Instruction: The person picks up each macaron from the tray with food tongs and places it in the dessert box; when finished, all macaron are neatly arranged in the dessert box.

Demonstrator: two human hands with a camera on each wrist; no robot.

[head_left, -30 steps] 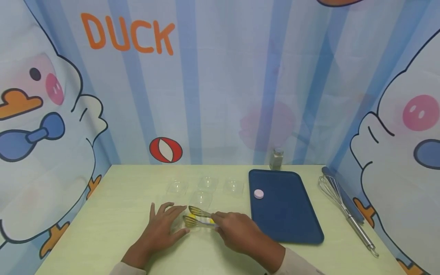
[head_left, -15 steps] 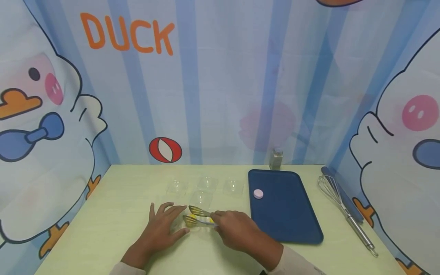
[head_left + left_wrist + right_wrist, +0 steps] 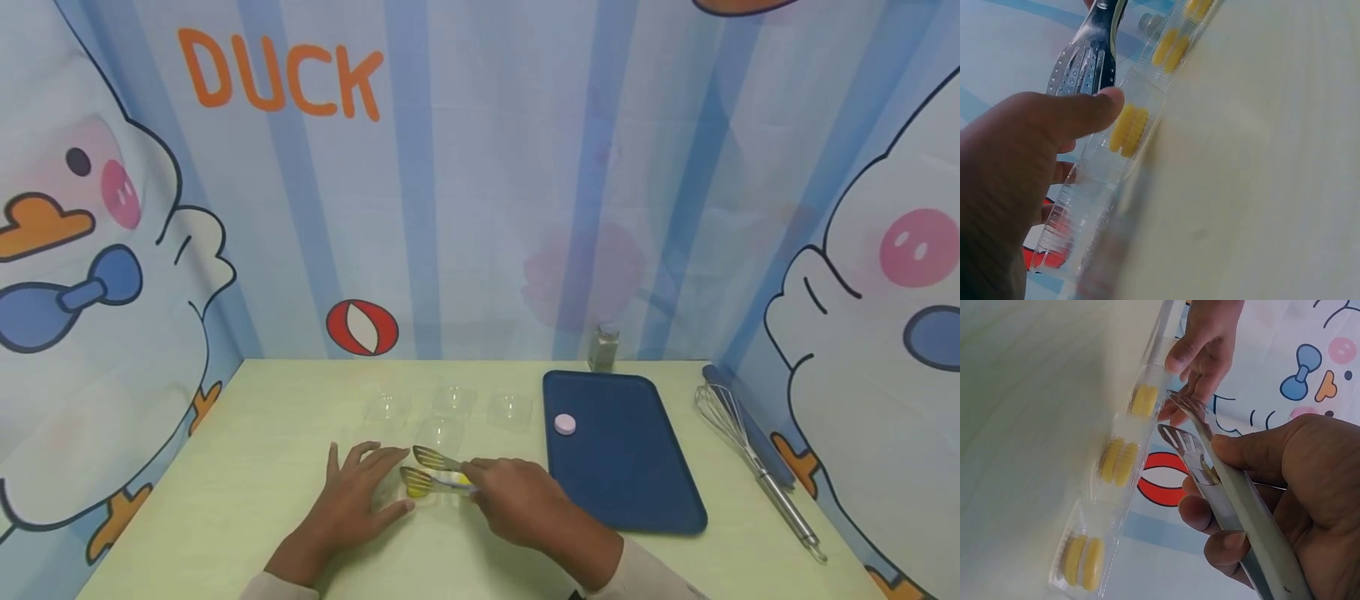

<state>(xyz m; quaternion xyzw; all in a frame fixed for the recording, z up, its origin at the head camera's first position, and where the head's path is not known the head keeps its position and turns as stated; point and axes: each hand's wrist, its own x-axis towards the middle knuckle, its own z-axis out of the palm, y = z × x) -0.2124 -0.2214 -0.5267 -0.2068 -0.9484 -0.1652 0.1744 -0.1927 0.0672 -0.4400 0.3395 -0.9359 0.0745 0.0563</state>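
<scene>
My right hand (image 3: 521, 504) grips a pair of metal tongs (image 3: 1235, 494), their slotted tips spread slightly apart with nothing between them. The tips hang over a long clear plastic tray (image 3: 1094, 187). Several yellow macarons (image 3: 1118, 462) lie in a row in its compartments; in the head view the tongs and right hand hide most of them. My left hand (image 3: 352, 500) holds the tray's left part, thumb on the near side and fingers on the far side, with a yellow macaron (image 3: 1129, 130) close by its thumb tip.
Several clear domed plastic pieces (image 3: 440, 435) stand behind the tray. To the right lies a dark blue tray (image 3: 622, 467) bearing one pink macaron (image 3: 565, 424). A small glass jar (image 3: 603, 348) stands behind it. A whisk (image 3: 753, 458) and a blue rod (image 3: 761, 442) lie far right.
The tongs have risen slightly from over the macaron, which shows more below their tips. My left hand stays in place on the tray.
</scene>
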